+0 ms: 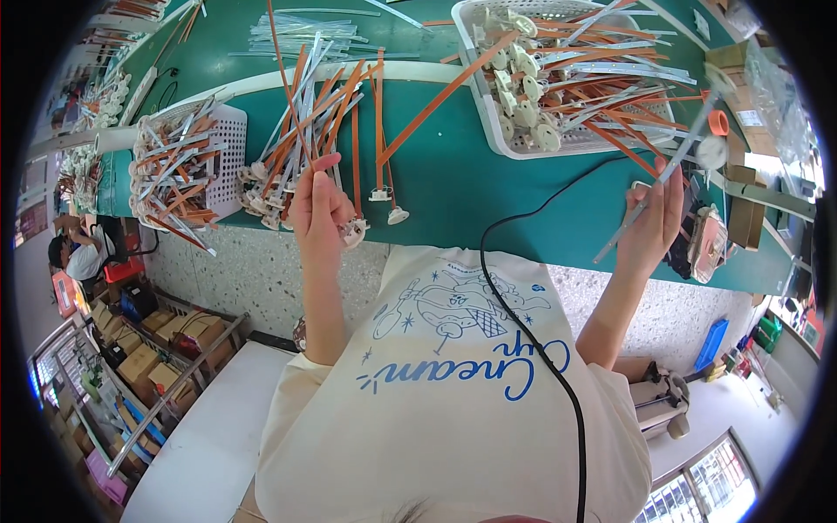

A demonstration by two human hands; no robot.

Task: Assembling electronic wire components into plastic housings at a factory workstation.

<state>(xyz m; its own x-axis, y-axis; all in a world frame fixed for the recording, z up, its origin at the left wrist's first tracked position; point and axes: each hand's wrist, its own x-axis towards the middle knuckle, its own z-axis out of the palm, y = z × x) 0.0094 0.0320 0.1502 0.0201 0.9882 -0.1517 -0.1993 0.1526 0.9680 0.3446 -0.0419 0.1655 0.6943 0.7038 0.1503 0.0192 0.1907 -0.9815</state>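
Observation:
My left hand (321, 209) is closed, with thumb and fingers pinching a long thin orange strip (284, 74) that rises from them. A white fitting (353, 233) shows just below these fingers; whether it belongs to that strip I cannot tell. On the right, my right hand (654, 213) is closed around a pale grey strip (683, 155) held at a slant, with a blurred white round piece near its upper end. Close to my left hand lies a pile of orange and silver strips with white fittings (257, 193), and a few separate orange strips (356, 161).
A white basket (484, 118) full of strips with white round ends stands at the far right; another perforated basket (231, 148) is at the left. Clear strips (301, 37) lie at the back. A black cable (523, 213) crosses the green table (445, 196). Cardboard boxes (745, 205) sit right.

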